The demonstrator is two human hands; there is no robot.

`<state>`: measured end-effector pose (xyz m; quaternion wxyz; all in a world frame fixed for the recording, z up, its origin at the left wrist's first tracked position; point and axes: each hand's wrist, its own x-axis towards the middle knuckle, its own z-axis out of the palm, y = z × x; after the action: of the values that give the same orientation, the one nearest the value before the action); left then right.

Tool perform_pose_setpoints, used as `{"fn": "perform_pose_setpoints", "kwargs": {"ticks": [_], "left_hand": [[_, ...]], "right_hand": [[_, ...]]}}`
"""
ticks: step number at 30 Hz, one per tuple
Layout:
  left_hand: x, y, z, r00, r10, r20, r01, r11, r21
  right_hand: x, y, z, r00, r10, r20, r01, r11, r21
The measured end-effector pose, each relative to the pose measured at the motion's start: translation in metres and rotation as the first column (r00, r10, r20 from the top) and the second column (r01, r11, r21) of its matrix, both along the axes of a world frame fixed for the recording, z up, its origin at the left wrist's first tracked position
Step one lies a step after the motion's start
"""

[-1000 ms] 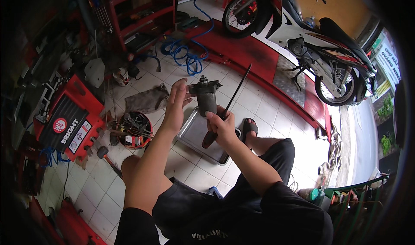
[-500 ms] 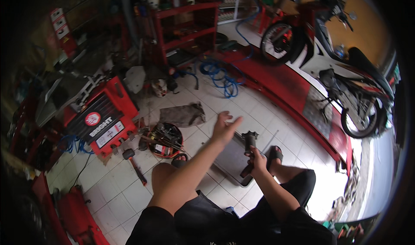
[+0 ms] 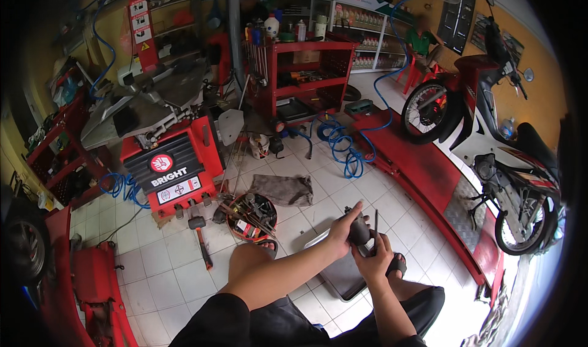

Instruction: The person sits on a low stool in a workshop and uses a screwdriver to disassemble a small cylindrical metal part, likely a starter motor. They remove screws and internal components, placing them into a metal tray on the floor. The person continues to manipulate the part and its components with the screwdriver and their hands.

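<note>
Both of my hands meet in front of my knees around a dark cylindrical metal part. My left hand [image 3: 342, 232] is closed on its left side, fingers pointing up along it. Below and to the right, my right hand [image 3: 375, 261] grips the lower end of the dark cylindrical part [image 3: 360, 229]. Fingers hide much of its shape, so its exact kind does not show. A thin rod [image 3: 376, 220] rises just behind my right fingers; whether it is held is unclear. Under my hands, a grey rectangular tray [image 3: 334, 286] lies on the tiles between my feet.
A round red basin [image 3: 274, 232] of tools, a hammer [image 3: 202, 243] and a grey cloth [image 3: 282, 189] lie left of the tray. Beyond are a red machine [image 3: 205, 157], a blue hose [image 3: 340, 142] and a red ramp [image 3: 410, 175] bearing a motorbike [image 3: 484, 133]. Someone in green [image 3: 421, 41] sits behind.
My left hand, raised with spread fingers and apart from the part before, has come down onto it. The part has tilted in my right hand. My view has lifted, showing more of the room.
</note>
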<state>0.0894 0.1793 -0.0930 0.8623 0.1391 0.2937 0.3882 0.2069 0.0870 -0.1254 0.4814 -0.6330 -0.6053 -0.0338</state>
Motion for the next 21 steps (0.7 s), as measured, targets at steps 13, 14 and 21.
{"fn": "perform_pose_setpoints", "kwargs": {"ticks": [13,14,21], "left_hand": [[-0.002,0.007,-0.014,0.997,-0.077,-0.001,0.076,0.987,0.139],[-0.001,0.007,-0.017,0.996,-0.085,-0.013,0.086,0.985,0.148],[0.003,0.024,-0.049,0.924,-0.31,-0.224,0.348,0.925,0.156]], "right_hand": [[0.01,-0.013,0.037,0.837,-0.073,-0.543,-0.265,0.814,-0.517],[0.01,-0.013,0.033,0.853,-0.049,-0.52,-0.247,0.839,-0.485],[0.021,-0.008,-0.012,0.635,-0.052,-0.771,-0.392,0.839,-0.379]]}}
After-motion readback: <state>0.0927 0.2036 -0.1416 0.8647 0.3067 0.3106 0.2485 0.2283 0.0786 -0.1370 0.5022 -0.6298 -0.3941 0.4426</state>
